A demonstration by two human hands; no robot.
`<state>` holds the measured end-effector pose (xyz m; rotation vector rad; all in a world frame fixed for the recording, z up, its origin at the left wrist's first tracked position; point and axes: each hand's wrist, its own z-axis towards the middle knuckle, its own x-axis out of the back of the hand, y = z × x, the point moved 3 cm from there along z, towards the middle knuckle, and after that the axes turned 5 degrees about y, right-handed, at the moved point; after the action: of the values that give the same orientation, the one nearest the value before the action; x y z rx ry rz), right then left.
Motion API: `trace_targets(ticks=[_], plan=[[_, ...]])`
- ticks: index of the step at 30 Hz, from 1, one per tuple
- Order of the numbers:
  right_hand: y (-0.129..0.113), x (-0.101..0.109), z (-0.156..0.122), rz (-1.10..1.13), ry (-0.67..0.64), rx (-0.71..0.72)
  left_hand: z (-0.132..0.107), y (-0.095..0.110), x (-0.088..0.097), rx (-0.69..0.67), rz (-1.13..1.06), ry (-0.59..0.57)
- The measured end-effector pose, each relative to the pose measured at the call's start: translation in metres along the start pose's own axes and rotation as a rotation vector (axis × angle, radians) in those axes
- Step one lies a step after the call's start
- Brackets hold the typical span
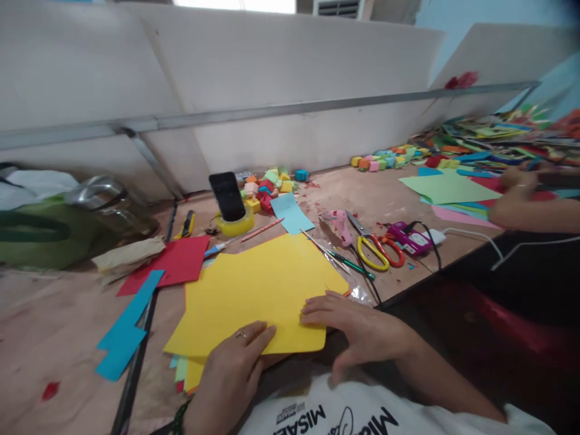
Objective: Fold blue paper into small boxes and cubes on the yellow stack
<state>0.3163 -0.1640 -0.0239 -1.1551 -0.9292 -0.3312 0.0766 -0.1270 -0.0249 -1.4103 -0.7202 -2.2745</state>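
Observation:
A large yellow paper sheet (258, 290) lies on top of a small stack of coloured sheets at the near edge of the wooden table (54, 326). My left hand (231, 368) rests on the sheet's near edge, fingers stretched flat, a ring on one finger. My right hand (357, 332) lies flat on the sheet's near right corner, fingers spread and pressing the paper down. Neither hand grips anything.
Red paper (174, 263) and blue paper scraps (127, 329) lie to the left. A phone (228, 196) stands in a yellow tape roll. Scissors (374, 248), a pink glue gun (339, 223), pencils and small paper cubes (267, 184) lie behind. Another person's arm (530, 211) works over coloured sheets at right.

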Motion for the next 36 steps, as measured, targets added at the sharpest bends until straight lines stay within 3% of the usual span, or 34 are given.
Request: trace_targets(ticks=[4,9,12,17,20,23,26,28,31,36], plan=[[0.0,0.005,0.0,-0.1,0.184,0.007,-0.004,0.003,0.01,0.103,-0.099,0.004],[-0.045,0.004,0.001,-0.267,0.297,0.18,-0.008,0.012,0.021,0.178,-0.175,0.107],[-0.059,-0.001,0.0,-0.261,0.275,0.282,-0.012,0.012,0.021,0.163,-0.283,0.157],[-0.019,0.004,-0.012,-0.082,0.175,0.18,-0.038,-0.007,0.007,0.295,-0.495,0.181],[0.003,0.014,-0.017,0.06,0.17,0.053,-0.048,-0.013,0.005,0.364,-0.589,0.122],[0.006,0.023,-0.008,0.141,0.225,-0.137,-0.046,-0.013,0.012,0.47,-0.652,0.095],[0.001,0.026,0.012,0.083,0.301,-0.3,-0.038,-0.017,0.021,0.644,-0.548,0.197],[0.001,0.025,0.028,0.009,0.315,-0.343,-0.033,-0.023,0.026,0.723,-0.44,0.241],[0.014,0.023,0.043,-0.039,0.309,-0.332,-0.028,-0.032,0.028,0.774,-0.379,0.199],[0.051,0.038,0.024,0.001,0.535,-0.451,-0.031,-0.041,0.027,0.81,-0.437,0.131]])
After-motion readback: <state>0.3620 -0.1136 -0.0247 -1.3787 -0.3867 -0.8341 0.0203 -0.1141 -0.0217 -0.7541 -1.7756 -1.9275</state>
